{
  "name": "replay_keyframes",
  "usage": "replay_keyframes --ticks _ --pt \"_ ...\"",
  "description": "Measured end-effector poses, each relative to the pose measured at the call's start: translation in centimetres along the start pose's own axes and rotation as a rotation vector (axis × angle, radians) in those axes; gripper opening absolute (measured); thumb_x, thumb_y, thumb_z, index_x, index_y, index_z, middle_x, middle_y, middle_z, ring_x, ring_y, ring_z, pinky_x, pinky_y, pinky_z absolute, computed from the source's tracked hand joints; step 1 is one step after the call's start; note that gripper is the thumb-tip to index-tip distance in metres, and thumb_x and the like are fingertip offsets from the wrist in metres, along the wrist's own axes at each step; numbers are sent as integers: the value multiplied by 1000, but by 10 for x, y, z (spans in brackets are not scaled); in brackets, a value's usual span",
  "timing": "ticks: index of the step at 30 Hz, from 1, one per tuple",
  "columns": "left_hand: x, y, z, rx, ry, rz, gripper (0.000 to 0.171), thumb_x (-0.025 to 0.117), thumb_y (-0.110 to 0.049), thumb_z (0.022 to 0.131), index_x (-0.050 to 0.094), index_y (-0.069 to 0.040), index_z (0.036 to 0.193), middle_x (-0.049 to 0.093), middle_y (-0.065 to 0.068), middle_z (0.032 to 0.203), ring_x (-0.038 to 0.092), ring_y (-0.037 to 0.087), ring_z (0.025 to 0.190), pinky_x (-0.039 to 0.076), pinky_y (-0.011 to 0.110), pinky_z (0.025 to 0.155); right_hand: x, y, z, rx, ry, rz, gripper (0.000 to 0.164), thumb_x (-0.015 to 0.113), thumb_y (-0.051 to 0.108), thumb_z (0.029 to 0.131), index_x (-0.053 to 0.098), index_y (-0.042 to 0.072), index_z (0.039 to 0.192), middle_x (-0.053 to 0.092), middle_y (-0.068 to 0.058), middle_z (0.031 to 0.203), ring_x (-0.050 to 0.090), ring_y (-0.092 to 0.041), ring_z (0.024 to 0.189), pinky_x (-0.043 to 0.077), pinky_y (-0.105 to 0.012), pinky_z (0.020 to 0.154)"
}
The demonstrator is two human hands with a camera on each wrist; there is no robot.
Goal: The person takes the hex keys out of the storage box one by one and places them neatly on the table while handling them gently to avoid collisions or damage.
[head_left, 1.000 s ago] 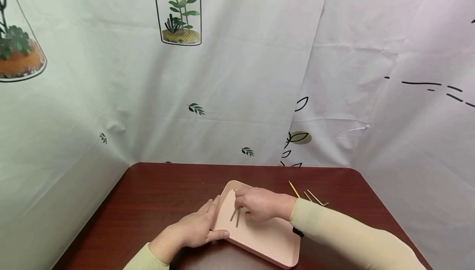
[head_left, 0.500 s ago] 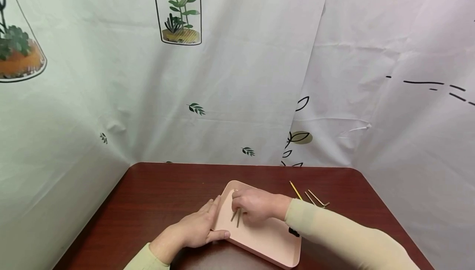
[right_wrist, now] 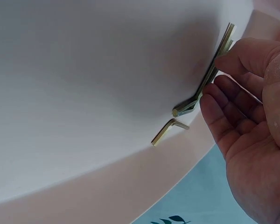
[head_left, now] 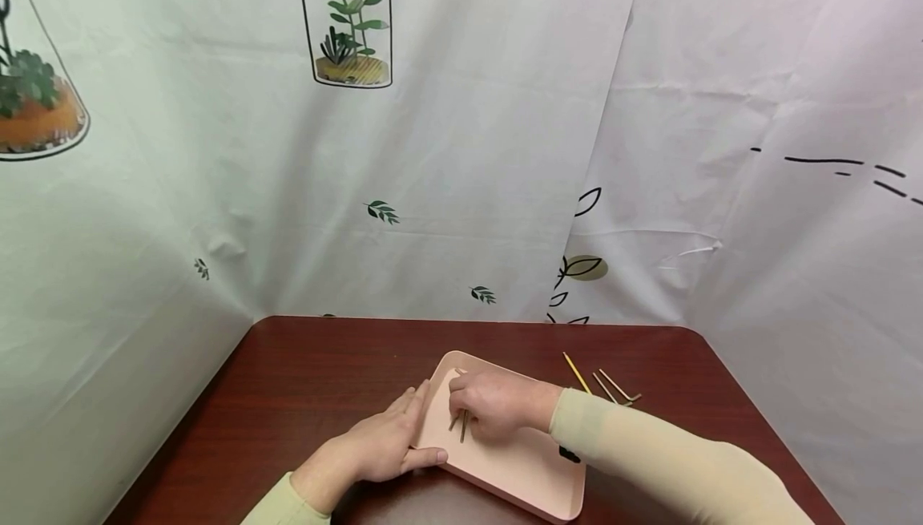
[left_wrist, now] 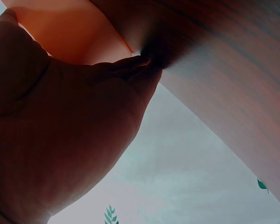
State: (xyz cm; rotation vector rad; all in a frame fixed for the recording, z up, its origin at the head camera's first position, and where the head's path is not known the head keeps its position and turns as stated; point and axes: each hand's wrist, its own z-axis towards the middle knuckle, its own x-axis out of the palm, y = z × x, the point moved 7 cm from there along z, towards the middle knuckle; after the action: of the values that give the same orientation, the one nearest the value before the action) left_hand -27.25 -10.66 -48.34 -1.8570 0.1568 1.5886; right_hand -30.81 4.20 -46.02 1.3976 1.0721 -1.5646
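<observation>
The pink tray [head_left: 530,469] lies slanted on the dark red table. My left hand [head_left: 378,441] rests along its left end, fingers straight, thumb on the near rim. In the left wrist view that hand [left_wrist: 79,116] is dark and shadowed against the tray wall. My right hand [head_left: 493,403] is down inside the tray, fingers curled. The right wrist view shows its thumb and fingers pinching a long brass-coloured hex key [right_wrist: 223,43], with another key lying close along it. A smaller bent hex key [right_wrist: 162,132] lies near the tray wall, apart from the fingers.
Right of the tray, beyond the right forearm, a thin yellow stick [head_left: 575,372] lies on the table [head_left: 324,365] beside two L-shaped hex keys [head_left: 617,385]. The sleeve partly covers the yellow stick. A white patterned curtain [head_left: 461,172] surrounds the table.
My right hand has shifted slightly left within the tray, over the hex keys. The left hand and the tray have stayed in place.
</observation>
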Motion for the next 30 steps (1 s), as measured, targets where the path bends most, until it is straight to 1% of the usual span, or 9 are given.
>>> replay_keyframes --ticks 8,12,18,20,23,25,27,29,30 --pt "0 0 -1 2 -1 2 119 68 -73 101 22 11 171 34 31 175 39 44 161 46 62 119 1 1 2 -12 6 -33 22 82 4 85 78 25 92 60 14 93 57 -1 86 46 -14 81" --pt "0 -1 0 7 -2 3 119 68 -73 101 22 11 171 34 31 174 38 44 161 45 62 119 1 1 2 -8 15 -28 21 82 6 86 78 25 92 61 13 94 57 -1 87 46 -14 81" --pt "-1 -1 -1 8 -3 -4 118 69 -71 101 22 12 171 33 31 175 38 45 161 45 63 120 2 2 3 -28 11 -40 21 83 7 85 77 26 93 62 15 93 59 -1 90 46 -15 85" --pt "-1 -1 -1 4 -3 -5 119 70 -71 101 22 11 171 34 31 174 39 44 161 45 63 119 2 3 3 -33 9 -48 21 83 8 85 78 26 93 62 16 93 60 0 91 48 -15 90" --pt "-1 -1 -1 1 -5 -8 118 71 -70 101 22 11 171 34 32 174 39 44 161 46 63 119 2 4 4 -34 18 -48 20 83 8 87 80 27 95 65 16 94 64 -1 94 49 -19 105" --pt "-1 -1 -1 3 -5 -10 118 70 -70 101 22 12 171 34 33 174 39 45 161 46 63 119 2 4 4 -35 19 -52 20 83 9 88 81 27 96 65 16 94 65 -1 95 48 -21 109" --pt "-1 -1 -1 4 -4 -10 119 70 -71 101 22 12 171 34 33 174 39 45 161 45 63 119 2 4 4 -35 22 -56 20 84 9 88 82 27 96 66 16 94 65 -1 95 49 -21 107" --pt "-1 -1 -1 3 -2 -5 119 69 -72 101 22 11 171 34 32 174 39 44 161 46 62 119 3 4 4 -36 23 -66 20 83 9 87 82 27 95 66 16 93 64 -3 92 50 -20 99" --pt "-1 -2 -1 3 -2 -3 119 69 -72 101 22 11 171 35 32 174 39 44 161 46 62 119 3 3 4 -37 24 -72 20 83 9 87 82 27 94 66 16 92 63 -3 91 50 -20 96"
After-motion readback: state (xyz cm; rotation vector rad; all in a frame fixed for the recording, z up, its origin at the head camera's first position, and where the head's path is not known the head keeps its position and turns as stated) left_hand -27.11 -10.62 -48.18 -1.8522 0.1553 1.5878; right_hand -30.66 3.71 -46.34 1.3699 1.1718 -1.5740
